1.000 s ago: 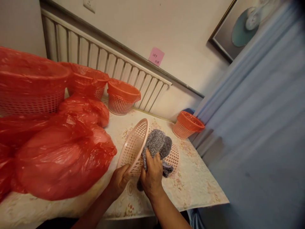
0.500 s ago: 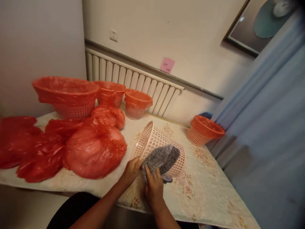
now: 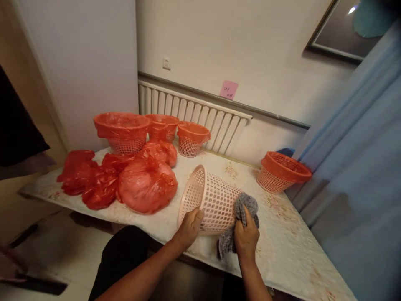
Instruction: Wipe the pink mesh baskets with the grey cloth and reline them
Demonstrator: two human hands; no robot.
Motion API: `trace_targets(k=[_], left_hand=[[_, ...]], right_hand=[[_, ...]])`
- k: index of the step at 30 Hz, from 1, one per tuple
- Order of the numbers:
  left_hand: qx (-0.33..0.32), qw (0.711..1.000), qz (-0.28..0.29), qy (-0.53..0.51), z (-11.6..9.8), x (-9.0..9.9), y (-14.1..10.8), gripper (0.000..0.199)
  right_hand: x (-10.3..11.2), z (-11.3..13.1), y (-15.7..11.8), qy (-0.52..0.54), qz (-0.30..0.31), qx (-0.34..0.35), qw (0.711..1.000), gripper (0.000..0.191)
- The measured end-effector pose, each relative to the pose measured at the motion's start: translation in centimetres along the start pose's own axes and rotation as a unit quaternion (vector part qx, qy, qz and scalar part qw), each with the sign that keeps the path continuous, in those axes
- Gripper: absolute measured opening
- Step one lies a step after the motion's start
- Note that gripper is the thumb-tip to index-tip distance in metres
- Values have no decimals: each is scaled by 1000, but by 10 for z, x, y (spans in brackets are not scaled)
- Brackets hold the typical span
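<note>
A pale pink perforated basket (image 3: pixel 219 200) lies on its side on the table, its mouth facing left. My left hand (image 3: pixel 190 227) is closed on the basket's rim, thumb outside. Bunched in my right hand (image 3: pixel 247 236) is a grey cloth (image 3: pixel 228 242), pressed against the basket's base end at the right. Part of the cloth hangs below the basket. Some fingertips of both hands are hidden.
Red plastic bags (image 3: pixel 147 184) lie left on the flowered table cover (image 3: pixel 282 234). Behind them stand baskets lined with red bags (image 3: pixel 122 125). Another lined basket (image 3: pixel 275 175) stands at the right beside a blue curtain (image 3: pixel 354 188). A radiator (image 3: pixel 194 113) runs along the wall.
My right hand and the cloth have moved right, from the basket's middle to its base end. My left hand stays at the rim. The view has shifted, showing more of the room at left.
</note>
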State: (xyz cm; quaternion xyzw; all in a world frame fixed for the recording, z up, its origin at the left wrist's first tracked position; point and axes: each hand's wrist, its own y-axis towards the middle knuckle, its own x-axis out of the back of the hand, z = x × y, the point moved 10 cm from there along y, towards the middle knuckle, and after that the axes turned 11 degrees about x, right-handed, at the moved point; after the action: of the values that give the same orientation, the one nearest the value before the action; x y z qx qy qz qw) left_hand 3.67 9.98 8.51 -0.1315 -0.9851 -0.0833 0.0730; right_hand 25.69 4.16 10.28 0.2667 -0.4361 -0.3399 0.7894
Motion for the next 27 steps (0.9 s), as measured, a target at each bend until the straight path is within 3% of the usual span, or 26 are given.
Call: trace_targets(k=[4,10,13,16,20,27], left_hand=[[5,1000,4,-5,-7,-8,-17,49],[-5,999,26,-46,-8,-14,-29,50],[8,998,31,-55,-5,-11,-31,51],[6,999,12,-41,-4,-6,-31,51],[11,1000,-8,-14,0,-4,-31,52],[29,1000,-1,3,6,-6,-32,51]], right_hand=[[-4,37,-2,22,32,38,999,52],[-22,133,-36,73,100,183,975,59],[-27,154,-45,79,112,211,968,64],[-30,149,-42,29,109,213,970,61],[-36,123,-25,1,127,198,972,61],[-23,36,19,-34,102,115,988,54]])
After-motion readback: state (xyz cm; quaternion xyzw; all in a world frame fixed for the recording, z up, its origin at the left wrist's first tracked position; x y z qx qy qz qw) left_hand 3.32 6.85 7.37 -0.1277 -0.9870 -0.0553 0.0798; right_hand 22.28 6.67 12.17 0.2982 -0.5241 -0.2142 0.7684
